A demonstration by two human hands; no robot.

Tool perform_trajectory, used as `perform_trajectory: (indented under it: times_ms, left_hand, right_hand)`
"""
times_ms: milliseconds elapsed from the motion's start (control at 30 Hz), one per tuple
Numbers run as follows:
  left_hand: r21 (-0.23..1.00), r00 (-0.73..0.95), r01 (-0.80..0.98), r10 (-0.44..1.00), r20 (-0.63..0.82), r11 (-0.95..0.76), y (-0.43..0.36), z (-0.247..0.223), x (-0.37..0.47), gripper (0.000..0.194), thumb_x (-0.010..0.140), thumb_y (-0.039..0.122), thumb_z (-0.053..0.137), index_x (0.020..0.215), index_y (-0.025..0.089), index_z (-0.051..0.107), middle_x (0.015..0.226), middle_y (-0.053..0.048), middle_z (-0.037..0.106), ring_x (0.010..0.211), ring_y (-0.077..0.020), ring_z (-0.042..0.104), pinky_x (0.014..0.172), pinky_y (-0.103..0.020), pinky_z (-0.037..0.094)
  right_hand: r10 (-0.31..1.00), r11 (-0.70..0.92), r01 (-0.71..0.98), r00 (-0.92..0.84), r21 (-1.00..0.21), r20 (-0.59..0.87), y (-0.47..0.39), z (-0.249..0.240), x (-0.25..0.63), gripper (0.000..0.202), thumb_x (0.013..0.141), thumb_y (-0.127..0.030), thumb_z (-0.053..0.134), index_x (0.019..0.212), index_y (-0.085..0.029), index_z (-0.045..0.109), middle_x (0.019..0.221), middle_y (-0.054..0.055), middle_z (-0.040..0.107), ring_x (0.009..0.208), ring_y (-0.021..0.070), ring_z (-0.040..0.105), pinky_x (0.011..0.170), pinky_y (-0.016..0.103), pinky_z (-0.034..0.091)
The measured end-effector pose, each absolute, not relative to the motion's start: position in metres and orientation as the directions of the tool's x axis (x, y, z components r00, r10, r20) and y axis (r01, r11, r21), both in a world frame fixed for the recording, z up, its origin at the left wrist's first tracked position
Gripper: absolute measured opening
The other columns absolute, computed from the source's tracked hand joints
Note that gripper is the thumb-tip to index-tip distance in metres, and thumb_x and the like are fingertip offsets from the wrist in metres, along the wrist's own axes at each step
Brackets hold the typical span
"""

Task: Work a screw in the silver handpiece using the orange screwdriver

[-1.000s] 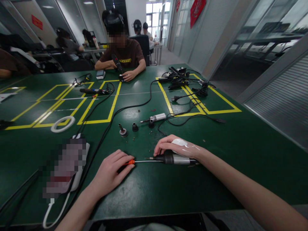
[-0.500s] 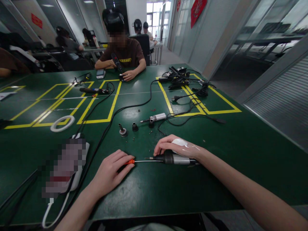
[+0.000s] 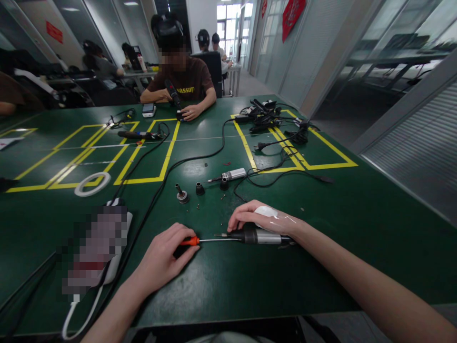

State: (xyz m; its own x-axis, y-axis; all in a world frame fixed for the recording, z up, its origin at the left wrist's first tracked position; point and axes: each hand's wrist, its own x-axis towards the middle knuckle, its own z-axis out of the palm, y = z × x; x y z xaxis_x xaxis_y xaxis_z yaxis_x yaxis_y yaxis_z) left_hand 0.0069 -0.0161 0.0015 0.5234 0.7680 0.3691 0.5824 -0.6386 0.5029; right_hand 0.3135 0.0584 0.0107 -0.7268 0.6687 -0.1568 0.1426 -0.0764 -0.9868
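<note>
A screwdriver with an orange handle (image 3: 193,241) and a long thin shaft lies on the green table. My left hand (image 3: 166,250) is beside it, its thumb and fingers spread a little around the handle. The shaft reaches toward a black and silver electric screwdriver (image 3: 266,237), which lies with its bit pointing left. Just behind that tool rests my right hand (image 3: 255,216), fingers loosely bent and apart, fingertips close to the black nose. A white patch under clear film covers part of this hand. Whether the fingertips touch the tool I cannot tell.
Beyond my hands are a second silver electric screwdriver (image 3: 233,174), a black collar (image 3: 200,189), a metal-and-black part (image 3: 182,195) and several tiny screws. A tape ring (image 3: 80,189) and a cable (image 3: 171,166) lie leftward. Opposite, a person (image 3: 183,78) holds a tool.
My left thumb and fingers have loosened from the orange handle, and more of it shows. My right hand and the electric screwdriver look unmoved.
</note>
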Motion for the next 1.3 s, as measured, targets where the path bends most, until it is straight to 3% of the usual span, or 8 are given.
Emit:
perform_trajectory:
  times_ms: [400, 667, 1300]
  left_hand:
    - [0.472, 0.548, 0.585, 0.75, 0.37, -0.66, -0.0156, 0.0012, 0.0061, 0.017, 0.108, 0.027, 0.057, 0.108, 0.02, 0.073, 0.093, -0.006, 0.075, 0.082, -0.0186, 0.07, 0.072, -0.027, 0.057]
    - [0.504, 0.519, 0.588, 0.773, 0.364, -0.633, -0.0175, 0.0034, 0.008, 0.013, 0.101, 0.025, 0.063, 0.111, 0.02, 0.07, 0.092, -0.005, 0.073, 0.08, -0.0181, 0.07, 0.071, -0.027, 0.057]
    - [0.434, 0.555, 0.576, 0.721, 0.416, -0.693, -0.0146, 0.0018, 0.0061, 0.02, 0.109, 0.028, 0.057, 0.114, 0.02, 0.074, 0.094, -0.006, 0.075, 0.082, -0.0176, 0.07, 0.071, -0.026, 0.057]
  right_hand:
    - [0.666, -0.075, 0.14, -0.73, -0.987, -0.154, 0.059, 0.0073, 0.3142, 0.041, 0.098, -0.052, 0.066, 0.092, -0.014, 0.081, 0.102, 0.01, 0.081, 0.091, 0.02, 0.073, 0.089, 0.032, 0.056]
    - [0.669, -0.07, 0.141, -0.727, -0.988, -0.151, 0.0588, 0.0095, 0.3142, 0.04, 0.097, -0.052, 0.067, 0.091, -0.015, 0.081, 0.101, 0.01, 0.081, 0.092, 0.0206, 0.073, 0.089, 0.032, 0.057]
    - [0.664, -0.067, 0.147, -0.732, -0.987, -0.154, 0.0591, 0.0099, 0.3141, 0.042, 0.098, -0.053, 0.066, 0.092, -0.014, 0.081, 0.1, 0.01, 0.081, 0.093, 0.0208, 0.073, 0.091, 0.033, 0.056]
